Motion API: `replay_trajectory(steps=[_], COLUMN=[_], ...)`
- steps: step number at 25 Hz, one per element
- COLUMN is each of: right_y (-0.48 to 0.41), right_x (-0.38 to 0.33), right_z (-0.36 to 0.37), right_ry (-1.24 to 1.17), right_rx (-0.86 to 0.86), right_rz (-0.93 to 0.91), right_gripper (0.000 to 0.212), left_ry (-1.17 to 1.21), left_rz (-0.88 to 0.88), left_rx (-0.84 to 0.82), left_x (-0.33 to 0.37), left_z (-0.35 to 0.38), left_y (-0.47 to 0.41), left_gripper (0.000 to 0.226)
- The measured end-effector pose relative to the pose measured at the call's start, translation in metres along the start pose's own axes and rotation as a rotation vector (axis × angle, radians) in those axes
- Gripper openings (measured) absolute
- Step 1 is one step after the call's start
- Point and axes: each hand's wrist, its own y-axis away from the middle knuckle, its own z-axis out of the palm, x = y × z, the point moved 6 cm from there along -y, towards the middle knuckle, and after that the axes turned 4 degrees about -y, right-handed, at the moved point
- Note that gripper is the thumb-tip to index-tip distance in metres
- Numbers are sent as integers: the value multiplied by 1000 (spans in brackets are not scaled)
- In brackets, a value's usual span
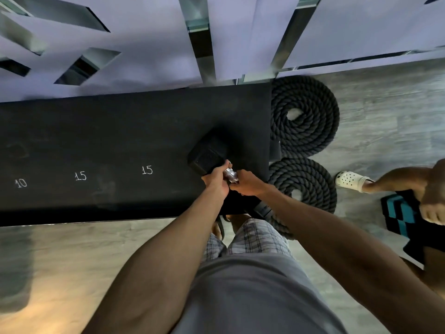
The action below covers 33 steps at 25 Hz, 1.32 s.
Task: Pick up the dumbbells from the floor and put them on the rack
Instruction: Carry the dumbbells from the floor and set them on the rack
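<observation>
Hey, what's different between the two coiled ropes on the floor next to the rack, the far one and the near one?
The far coil lies by the back corner of the rack, toward the wall; the near coil lies by its front corner. No arm crosses the far coil, while the right forearm covers part of the near coil. Both are thick, dark twisted rope, coiled flat on the floor, side by side to the right of the rack.

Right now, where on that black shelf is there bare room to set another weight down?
The rack left of the dumbbell is bare, from the nearest chalked 15 past the chalked 10. The right end is crowded: left hand and right hand grip the dumbbell there, and coiled rope lies just beyond the edge.
</observation>
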Motion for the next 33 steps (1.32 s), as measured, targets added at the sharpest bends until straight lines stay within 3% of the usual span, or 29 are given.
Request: replay_trajectory(steps=[10,17,19,21,25,27,33], right_y=[-9,-5,1,9,31,41,61], right_x=[0,0,-3,-10,-36,-55,-104], right_z=[-4,-4,-7,-11,-17,-8,95], right_ry=[-89,-148,-12,273,624,701,892], right_rx=[65,29,52,128,274,268,-25], right_rz=[-14,40,57,50,1,-66,-357], right_gripper=[42,38,41,44,29,27,28], left_ry=[-126,-212,-334,-662,-1274,-1383,-1253], left_rz=[-15,35,56,135,360,394,410], left_rx=[-102,-138,-131,-78,0,-26,24], left_x=[10,11,13,21,43,48,42], left_z=[9,8,4,-11,-53,-79,-193], left_y=[-8,-17,-15,-12,6,20,50], left_gripper=[71,72,72,66,22,6,16])
